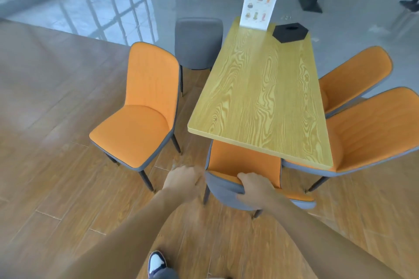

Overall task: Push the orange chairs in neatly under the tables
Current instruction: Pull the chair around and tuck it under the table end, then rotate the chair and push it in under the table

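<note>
Your right hand [256, 190] grips the top edge of the near chair [243, 165]; its seat is hidden under the table [260, 88]. Your left hand [183, 182] is blurred beside the chair back; grip cannot be told. A second orange chair [138, 111] stands apart on the left, facing away. Two more [371, 124] sit tucked along the right side, partly cut off.

At the bottom centre of the frame, the right hand [256, 190] grips the top of a chair back [243, 163], fingers curled over its edge; that chair sits tucked under the near end of the wooden surface [260, 95]. The left hand [183, 182] is just beside the back's left corner, blurred. Left of centre, another orange chair [140, 106] stands apart from the surface.
</note>
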